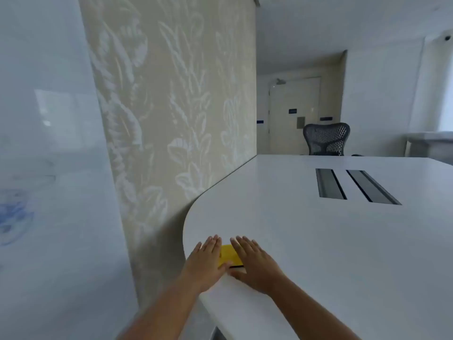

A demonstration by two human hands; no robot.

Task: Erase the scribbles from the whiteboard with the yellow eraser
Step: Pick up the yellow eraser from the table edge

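— So why are both hands flat on the desk?

— My left hand and right hand lie open, fingers spread, gripping nothing. The yellow eraser sits between them, touching both, ready to pick up. The whiteboard with blue scribbles stands well to my left.

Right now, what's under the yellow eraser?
The yellow eraser lies flat on the white table, with a dark strip showing along its near edge. The left hand and right hand cover its sides.
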